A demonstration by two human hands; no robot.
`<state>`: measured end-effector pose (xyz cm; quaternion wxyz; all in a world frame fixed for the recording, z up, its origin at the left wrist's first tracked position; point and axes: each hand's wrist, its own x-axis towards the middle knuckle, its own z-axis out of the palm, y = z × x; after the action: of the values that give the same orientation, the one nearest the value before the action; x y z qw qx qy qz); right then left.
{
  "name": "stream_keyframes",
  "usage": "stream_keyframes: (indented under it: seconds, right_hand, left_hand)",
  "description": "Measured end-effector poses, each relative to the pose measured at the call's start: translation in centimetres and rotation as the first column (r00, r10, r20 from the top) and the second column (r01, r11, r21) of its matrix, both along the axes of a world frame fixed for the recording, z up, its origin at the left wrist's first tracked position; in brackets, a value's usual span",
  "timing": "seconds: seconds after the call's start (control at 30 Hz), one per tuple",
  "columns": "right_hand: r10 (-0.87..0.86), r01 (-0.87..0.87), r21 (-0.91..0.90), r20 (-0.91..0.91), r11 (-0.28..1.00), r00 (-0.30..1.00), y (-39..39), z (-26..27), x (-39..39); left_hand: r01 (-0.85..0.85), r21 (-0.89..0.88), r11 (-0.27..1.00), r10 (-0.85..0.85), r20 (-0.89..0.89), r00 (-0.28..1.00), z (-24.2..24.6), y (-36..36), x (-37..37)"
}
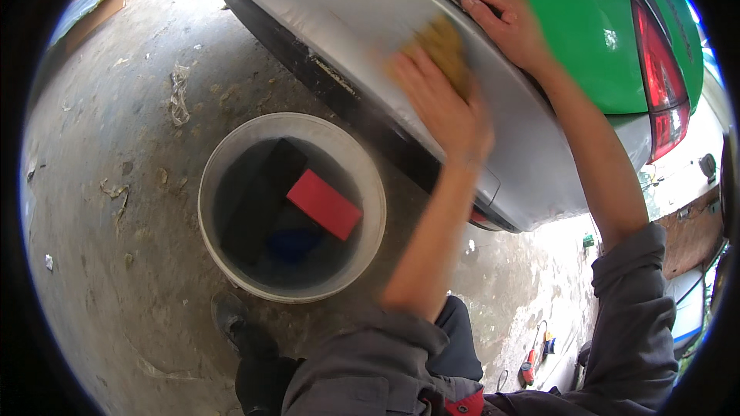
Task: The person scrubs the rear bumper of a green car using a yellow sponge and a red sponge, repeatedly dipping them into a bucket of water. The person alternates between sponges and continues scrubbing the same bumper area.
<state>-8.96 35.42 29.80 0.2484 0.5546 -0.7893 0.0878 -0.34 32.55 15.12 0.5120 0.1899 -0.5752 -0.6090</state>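
A yellow-brown cloth or abrasive sheet lies against the silver-grey rear bumper of a green car. My left hand presses it there with the fingers laid over it; hand and sheet are blurred, so the material is unclear. My right hand rests on the bumper's top edge beside the green tailgate, holding nothing, thumb apart from the fingers. Below the bumper stands a white plastic bucket of murky water. In it are a red block, a dark block-like thing and a submerged blue object.
A red tail light sits at the car's right corner. Crumpled clear plastic and scraps lie on the stained concrete floor. Cardboard is at the upper left. A red-handled tool lies at the lower right. My shoe is close to the bucket.
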Motion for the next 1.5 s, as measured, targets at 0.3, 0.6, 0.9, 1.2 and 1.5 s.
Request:
stream_keyframes:
  seconds: [0.3,0.6,0.9,1.2,1.5]
  right_hand:
    - [-0.035,0.035,0.016,0.019,0.999,0.999,0.1,0.0,-0.1]
    - [-0.018,0.018,-0.010,0.016,1.000,1.000,0.2,0.1,-0.2]
    - [-0.063,0.064,0.029,-0.011,0.998,0.998,0.3,0.3,-0.3]
    - [-0.068,0.068,0.023,0.013,0.997,0.998,0.4,0.4,-0.2]
    - [-0.042,0.043,0.036,-0.034,0.998,0.999,0.3,0.5,-0.1]
  left_hand:
    - [-0.016,0.262,0.965,0.064,-0.176,0.982,-0.1,-5.6,-4.3]
    - [-0.012,0.130,0.991,0.029,-0.126,0.992,0.0,-2.9,-2.9]
    - [0.080,0.149,0.986,-0.042,-0.246,0.968,-3.1,0.9,-2.9]
    - [0.030,0.018,0.999,-0.026,-0.220,0.975,-3.5,0.7,-1.7]
    - [-0.061,0.011,0.998,0.062,-0.155,0.986,-4.8,0.6,-3.1]
